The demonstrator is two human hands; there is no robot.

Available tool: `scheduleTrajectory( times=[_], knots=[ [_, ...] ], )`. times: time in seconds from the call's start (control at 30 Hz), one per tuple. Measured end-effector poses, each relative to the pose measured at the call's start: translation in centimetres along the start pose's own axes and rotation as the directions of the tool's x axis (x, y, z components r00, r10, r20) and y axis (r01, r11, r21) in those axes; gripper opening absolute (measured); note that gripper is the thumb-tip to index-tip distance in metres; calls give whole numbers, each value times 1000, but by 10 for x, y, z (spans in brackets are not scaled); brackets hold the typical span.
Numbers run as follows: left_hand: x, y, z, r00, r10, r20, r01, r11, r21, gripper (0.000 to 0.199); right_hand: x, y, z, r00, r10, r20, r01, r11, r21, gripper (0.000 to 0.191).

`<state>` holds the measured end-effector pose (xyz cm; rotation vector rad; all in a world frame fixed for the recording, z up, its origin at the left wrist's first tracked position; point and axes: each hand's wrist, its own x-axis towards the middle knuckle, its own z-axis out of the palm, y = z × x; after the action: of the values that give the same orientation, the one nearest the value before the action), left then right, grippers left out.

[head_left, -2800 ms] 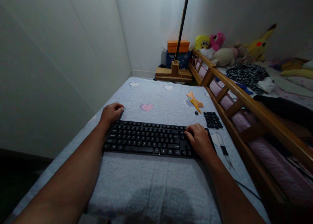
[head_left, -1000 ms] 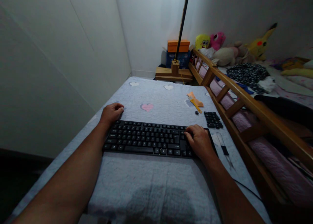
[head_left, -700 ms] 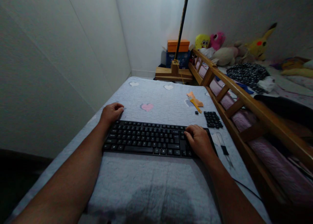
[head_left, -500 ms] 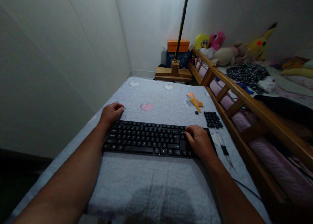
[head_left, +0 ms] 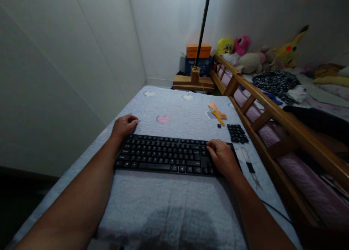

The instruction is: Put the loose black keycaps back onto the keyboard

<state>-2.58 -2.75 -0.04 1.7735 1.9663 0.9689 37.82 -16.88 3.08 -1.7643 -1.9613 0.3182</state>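
Hands bent at the fingers: the right hand (head_left: 222,157) curls over the right end of a flat black keyboard (head_left: 159,158), the left hand (head_left: 124,127) just past its far left corner. I can't tell whether either grips anything. Around them, the quilted surface (head_left: 169,195) bears blocky keycaps (head_left: 236,132), a thin wire tool (head_left: 250,167) and a yellow-handled brush (head_left: 219,120) overlapping something crinkled and orange.

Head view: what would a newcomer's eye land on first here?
Most likely the long black keyboard across the light quilted cloth, with the right hand over its right end and the left hand by its far left corner. Next, the block of loose black keycaps beyond the right end, and the bright yellow-handled brush on an orange cloth farther back.
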Motion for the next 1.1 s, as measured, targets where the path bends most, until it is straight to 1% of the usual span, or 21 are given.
scheduleTrajectory(
  times=[0.17, 0.33, 0.63, 0.8, 0.97, 1.1],
  knots=[
    [-1, 2, -1, 1000, -6, -1, 6, 1000, 2, 27, 1, 1, -1, 1000, 3, 14, -3, 1000, 24, 13],
    [-1, 3, -2, 1000, -1, 11, 1, 1000, 0, 28, 3, 1, -2, 999, 27, 39, -28, 999, 36, 14],
    [-1, 3, -1, 1000, -4, 0, 4, 1000, -6, 27, 5, -2, -4, 996, 64, 59, -68, 995, 67, 13],
    [-1, 2, -1, 1000, -3, 9, 3, 1000, -4, 29, 5, -3, -4, 995, 90, 51, -94, 992, 86, 11],
    [0, 0, 0, 1000, -3, 11, 3, 1000, -15, 29, 5, -4, -5, 996, 75, 45, -78, 994, 77, 12],
    [0, 0, 0, 1000, -4, 7, 5, 1000, -15, 29, 6, -7, -6, 995, 86, 56, -90, 994, 64, 12]
  ],
)
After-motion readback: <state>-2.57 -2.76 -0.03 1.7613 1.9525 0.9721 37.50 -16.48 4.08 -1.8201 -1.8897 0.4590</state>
